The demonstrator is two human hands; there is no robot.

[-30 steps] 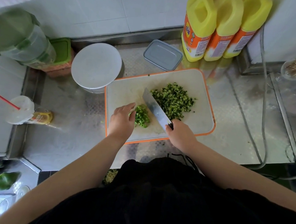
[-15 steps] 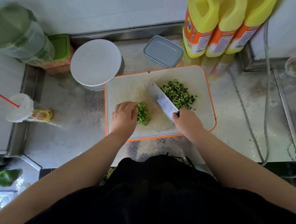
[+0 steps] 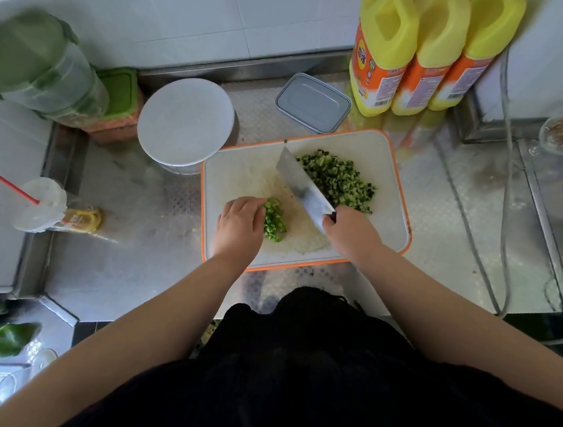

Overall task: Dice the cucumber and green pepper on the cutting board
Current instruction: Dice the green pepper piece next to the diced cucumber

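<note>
In the middle of the frame a white cutting board (image 3: 366, 242) with an orange rim lies on a metal counter (image 3: 123, 267). On its upper right part there is a heap of diced cucumber (image 3: 340, 181), dark green and pale. Lower, near the centre of the board, lies a smaller bright green pile of chopped green pepper (image 3: 274, 221). The left hand (image 3: 239, 226) rests on the board just left of this pile; its fingers are curled and their tips touch the pepper pieces at the upper left edge of the pile. The right hand (image 3: 352, 234) grips the handle of a wide knife (image 3: 301, 187), with the fingers closed around it. The blade runs diagonally toward the upper left, between the two piles, and its upper edge is just beside the cucumber heap; I cannot tell if the blade touches the board. Above the board stand three yellow bottles (image 3: 426, 51) with orange labels, and beside them, to the left, a small grey lidded box (image 3: 313, 102). A round white lid (image 3: 185, 121) is at the upper left corner of the board. At the left edge of the frame lies a plastic cup (image 3: 42, 205) with a red straw.
</note>
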